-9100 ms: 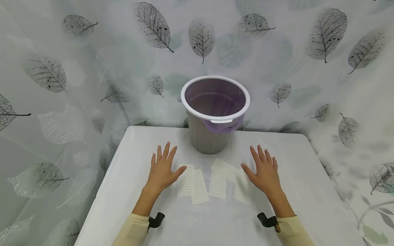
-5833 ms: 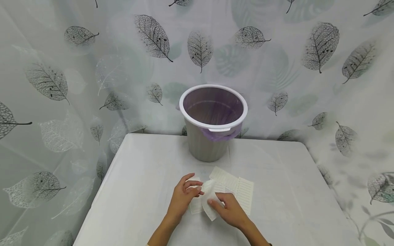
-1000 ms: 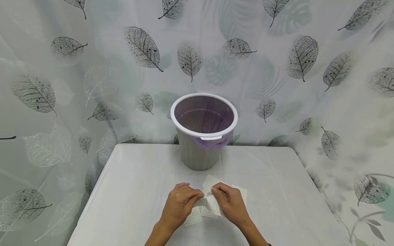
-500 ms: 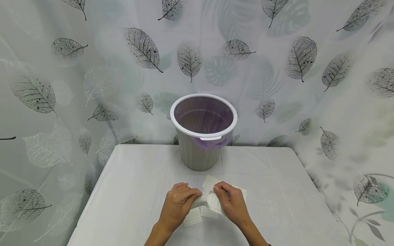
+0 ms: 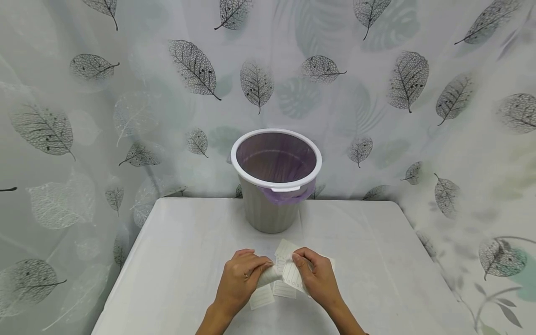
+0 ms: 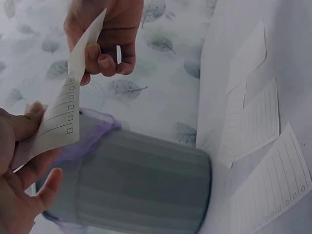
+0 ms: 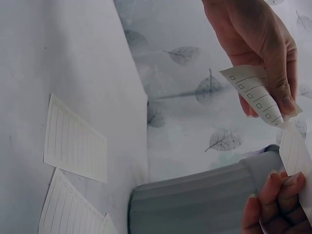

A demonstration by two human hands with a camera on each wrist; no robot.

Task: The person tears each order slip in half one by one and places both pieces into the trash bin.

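Observation:
Both hands hold one lined checklist sheet (image 5: 293,278) above the table, in front of a bin. My left hand (image 5: 238,281) pinches its left part between thumb and fingers, and my right hand (image 5: 321,281) pinches the right part. In the left wrist view the sheet (image 6: 58,117) shows a row of small printed boxes and bends sharply between the hands. The right wrist view has its two parts (image 7: 256,95) meeting at a narrow, twisted spot. More lined sheets (image 5: 261,297) lie on the table beneath the hands, partly hidden by them.
A grey bin (image 5: 271,209) with a white rim and a purple liner (image 5: 289,197) stands behind the hands, near the table's back edge. A white cloth covers the table (image 5: 188,242). Leaf-patterned curtains (image 5: 159,93) hang behind and at both sides.
Open and apart over the table earliest on, the hands have since come together and taken up a sheet. Over the last second they twist its parts slightly against each other.

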